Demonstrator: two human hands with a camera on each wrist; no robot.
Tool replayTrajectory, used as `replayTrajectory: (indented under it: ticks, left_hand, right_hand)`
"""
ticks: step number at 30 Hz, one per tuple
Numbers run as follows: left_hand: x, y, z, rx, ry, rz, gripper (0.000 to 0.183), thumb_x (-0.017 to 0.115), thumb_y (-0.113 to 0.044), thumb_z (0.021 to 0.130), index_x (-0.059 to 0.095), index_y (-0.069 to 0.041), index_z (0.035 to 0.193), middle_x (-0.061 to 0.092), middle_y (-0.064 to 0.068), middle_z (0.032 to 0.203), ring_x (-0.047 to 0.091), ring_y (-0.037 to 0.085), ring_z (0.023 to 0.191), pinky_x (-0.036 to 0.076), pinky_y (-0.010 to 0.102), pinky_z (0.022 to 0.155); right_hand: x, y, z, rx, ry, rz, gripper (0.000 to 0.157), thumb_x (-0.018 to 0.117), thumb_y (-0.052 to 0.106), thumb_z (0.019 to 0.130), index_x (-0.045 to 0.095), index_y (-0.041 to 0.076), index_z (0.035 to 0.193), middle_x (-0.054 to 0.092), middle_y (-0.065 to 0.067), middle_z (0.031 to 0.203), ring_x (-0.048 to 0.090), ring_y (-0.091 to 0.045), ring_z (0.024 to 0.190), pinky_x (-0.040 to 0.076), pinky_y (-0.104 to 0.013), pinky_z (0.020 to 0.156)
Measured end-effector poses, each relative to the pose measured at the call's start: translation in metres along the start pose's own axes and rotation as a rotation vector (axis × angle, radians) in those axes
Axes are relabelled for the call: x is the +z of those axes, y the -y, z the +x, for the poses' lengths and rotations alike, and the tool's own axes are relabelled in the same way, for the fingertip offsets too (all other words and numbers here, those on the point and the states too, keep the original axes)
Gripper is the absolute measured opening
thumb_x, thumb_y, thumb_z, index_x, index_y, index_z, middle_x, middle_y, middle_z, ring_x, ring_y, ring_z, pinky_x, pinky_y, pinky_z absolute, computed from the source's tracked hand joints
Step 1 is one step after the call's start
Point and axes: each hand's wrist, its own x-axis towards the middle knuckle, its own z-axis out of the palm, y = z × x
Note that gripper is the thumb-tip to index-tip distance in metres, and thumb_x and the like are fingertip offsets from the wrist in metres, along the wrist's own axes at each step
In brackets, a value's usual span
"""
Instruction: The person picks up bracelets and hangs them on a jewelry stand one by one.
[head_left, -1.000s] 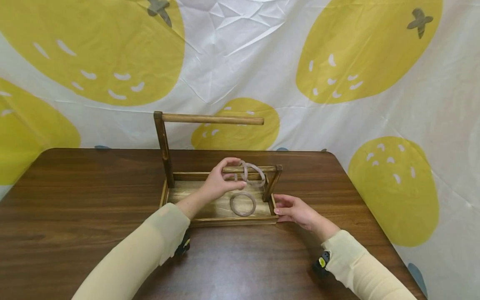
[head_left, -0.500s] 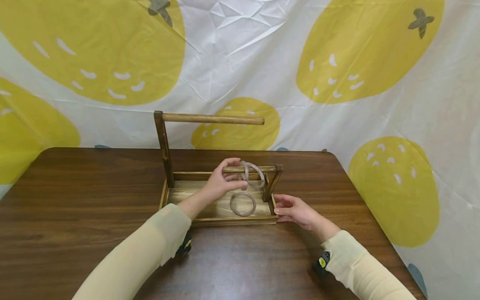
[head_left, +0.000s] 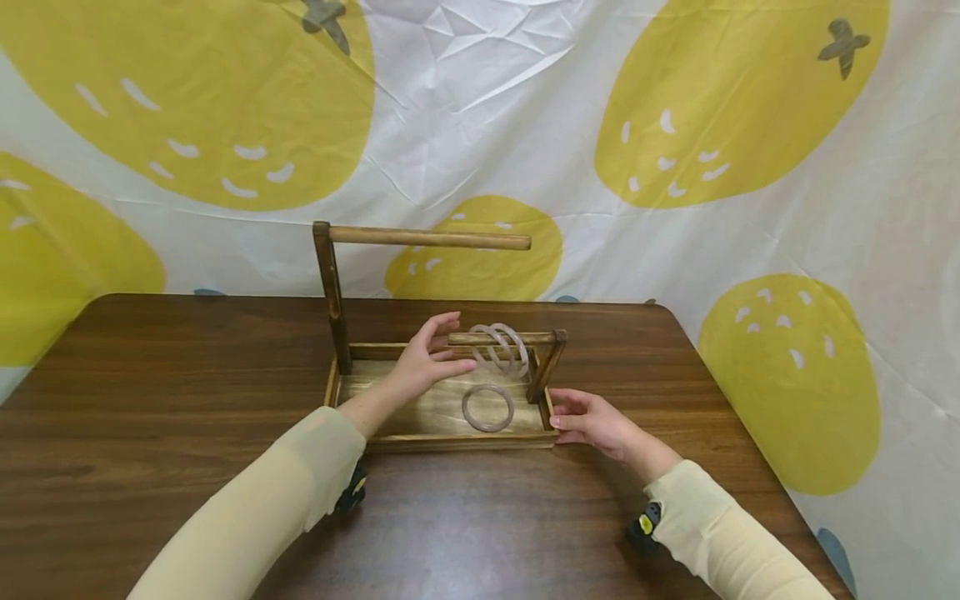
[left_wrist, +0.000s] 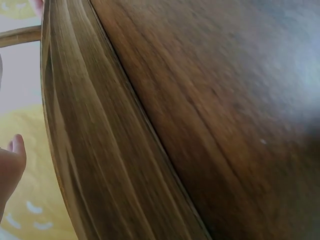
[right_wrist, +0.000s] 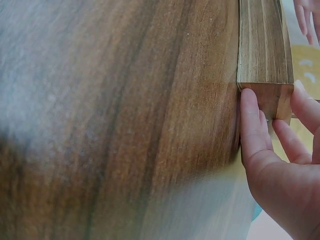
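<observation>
A brown wooden rack with a shallow tray base stands on the table. Two pale, translucent bangles hang side by side on its lower bar. Another bangle lies flat in the tray below them. My left hand is just left of the bar's free end, thumb and fingers spread, holding nothing. At the tray's right end, my right hand grips the end wall. In the right wrist view its thumb is at the upper rim and its fingers lie against the end face.
A longer, higher bar extends rightward from the tall left post. The short right post carries the lower bar. Behind the brown wooden table hangs a white cloth with yellow fruit prints.
My left hand has let go of a bangle, which now hangs on the lower bar beside the other, and has drawn back to the left. The right hand stays put.
</observation>
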Motion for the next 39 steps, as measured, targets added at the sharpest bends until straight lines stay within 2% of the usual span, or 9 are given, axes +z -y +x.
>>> replayTrajectory:
  ticks: [7, 13, 22, 26, 31, 36, 39]
  left_hand:
    - [-0.008, 0.004, -0.002, -0.016, 0.009, 0.025, 0.073, 0.068, -0.005, 0.083, 0.029, -0.006, 0.144, 0.032, 0.020, 0.146, 0.034, 0.039, 0.133, 0.033, 0.049, 0.109]
    - [-0.012, 0.006, -0.004, -0.017, 0.040, 0.071, 0.073, 0.069, -0.007, 0.082, 0.030, -0.006, 0.143, 0.030, 0.020, 0.147, 0.032, 0.038, 0.134, 0.031, 0.054, 0.108]
    - [-0.009, 0.009, -0.005, -0.028, 0.072, 0.167, 0.077, 0.074, -0.016, 0.078, 0.033, -0.009, 0.142, 0.031, 0.019, 0.148, 0.029, 0.040, 0.135, 0.028, 0.057, 0.108]
    - [-0.009, 0.007, -0.007, -0.086, 0.097, 0.264, 0.087, 0.077, -0.024, 0.076, 0.027, -0.006, 0.146, 0.027, 0.020, 0.150, 0.025, 0.039, 0.138, 0.026, 0.055, 0.111]
    - [-0.008, 0.008, -0.010, -0.146, 0.136, 0.436, 0.100, 0.077, -0.031, 0.074, 0.018, 0.001, 0.148, 0.020, 0.019, 0.154, 0.016, 0.035, 0.142, 0.020, 0.050, 0.115]
    - [-0.006, 0.013, -0.010, -0.135, 0.145, 0.583, 0.093, 0.078, -0.034, 0.072, 0.028, -0.006, 0.146, 0.021, 0.016, 0.154, 0.013, 0.036, 0.142, 0.013, 0.059, 0.113]
    - [-0.005, 0.016, -0.011, -0.114, 0.160, 0.632, 0.090, 0.079, -0.037, 0.072, 0.032, -0.014, 0.145, 0.022, 0.014, 0.154, 0.014, 0.037, 0.141, 0.011, 0.063, 0.109]
  right_hand:
    - [0.000, -0.001, 0.000, -0.003, 0.005, 0.013, 0.060, 0.052, -0.001, 0.092, 0.021, -0.013, 0.142, 0.050, -0.020, 0.116, 0.057, -0.009, 0.090, 0.055, -0.029, 0.079]
    - [0.000, -0.001, 0.001, -0.007, 0.001, 0.023, 0.060, 0.051, -0.002, 0.091, 0.021, -0.013, 0.142, 0.051, -0.013, 0.109, 0.056, -0.008, 0.090, 0.055, -0.028, 0.078]
    - [0.000, 0.000, 0.000, -0.001, 0.000, 0.015, 0.061, 0.052, 0.000, 0.092, 0.021, -0.012, 0.143, 0.050, -0.016, 0.112, 0.056, -0.008, 0.089, 0.055, -0.028, 0.078]
    - [0.001, 0.001, 0.000, 0.000, 0.003, 0.017, 0.061, 0.052, 0.001, 0.092, 0.020, -0.012, 0.143, 0.049, -0.017, 0.113, 0.055, -0.008, 0.089, 0.055, -0.028, 0.079]
    - [0.001, 0.001, -0.001, 0.001, 0.004, 0.017, 0.062, 0.052, 0.000, 0.092, 0.020, -0.012, 0.143, 0.049, -0.017, 0.114, 0.055, -0.007, 0.089, 0.055, -0.028, 0.079]
    - [0.001, 0.002, -0.002, 0.002, 0.005, 0.016, 0.062, 0.053, 0.001, 0.092, 0.020, -0.012, 0.143, 0.050, -0.016, 0.113, 0.056, -0.007, 0.089, 0.055, -0.028, 0.079]
    - [0.001, 0.002, -0.002, 0.002, 0.006, 0.017, 0.062, 0.053, 0.002, 0.092, 0.020, -0.012, 0.143, 0.049, -0.016, 0.114, 0.056, -0.008, 0.090, 0.055, -0.028, 0.079]
